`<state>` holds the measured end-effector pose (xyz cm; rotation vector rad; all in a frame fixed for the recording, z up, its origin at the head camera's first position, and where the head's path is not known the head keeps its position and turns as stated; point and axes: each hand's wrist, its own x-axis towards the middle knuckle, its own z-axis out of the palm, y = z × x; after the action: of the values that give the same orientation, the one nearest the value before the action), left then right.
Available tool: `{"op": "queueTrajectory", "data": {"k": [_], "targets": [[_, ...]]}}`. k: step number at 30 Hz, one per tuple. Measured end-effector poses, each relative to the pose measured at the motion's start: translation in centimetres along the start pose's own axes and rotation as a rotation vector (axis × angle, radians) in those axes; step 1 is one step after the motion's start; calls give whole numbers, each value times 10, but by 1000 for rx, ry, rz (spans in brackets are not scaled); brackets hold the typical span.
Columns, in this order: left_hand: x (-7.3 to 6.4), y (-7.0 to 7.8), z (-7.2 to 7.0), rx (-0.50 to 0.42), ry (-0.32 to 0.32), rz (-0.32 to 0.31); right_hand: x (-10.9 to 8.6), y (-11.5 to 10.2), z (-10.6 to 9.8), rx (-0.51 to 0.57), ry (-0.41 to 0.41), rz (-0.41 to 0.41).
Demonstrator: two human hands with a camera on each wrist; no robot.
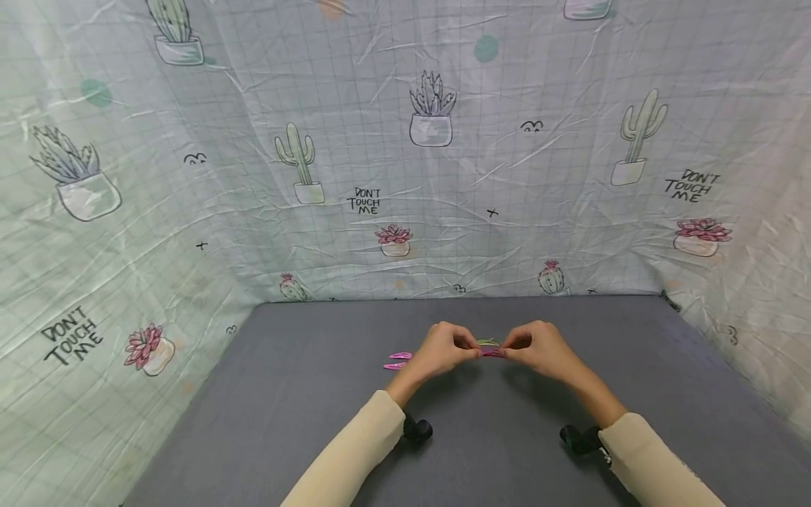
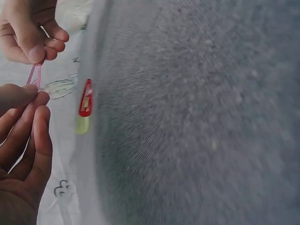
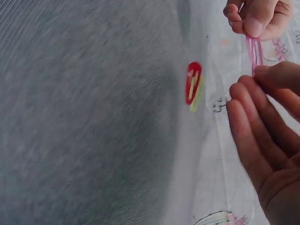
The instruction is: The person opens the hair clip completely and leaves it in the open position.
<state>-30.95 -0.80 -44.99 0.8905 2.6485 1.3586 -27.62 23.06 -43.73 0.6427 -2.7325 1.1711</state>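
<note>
A pink snap hair clip is stretched between my two hands, above the table. My left hand pinches one end between thumb and fingertips. The other end is pinched the same way by my right hand. In the left wrist view the clip looks slightly spread, its strips apart. Beyond the hands lie a red hair clip and a yellow-green hair clip, close together and partly overlapping in the wrist views. Neither hand touches these two.
Two more pink hair clips lie on the grey table, just left of my left hand. A printed cloth hangs behind the table and along its sides. Dark devices are strapped at both wrists.
</note>
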Motion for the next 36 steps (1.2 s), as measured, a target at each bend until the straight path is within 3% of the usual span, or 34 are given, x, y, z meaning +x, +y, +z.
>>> {"op": "queueTrajectory", "data": {"k": [7, 16, 36], "targets": [[13, -5, 13, 51, -54, -25, -2, 11, 0, -41, -59, 51], [13, -7, 17, 64, -136, -65, 0, 18, 8, -43, -102, 128], [15, -10, 20, 145, -159, -62, 0, 21, 15, -78, -123, 193]]}}
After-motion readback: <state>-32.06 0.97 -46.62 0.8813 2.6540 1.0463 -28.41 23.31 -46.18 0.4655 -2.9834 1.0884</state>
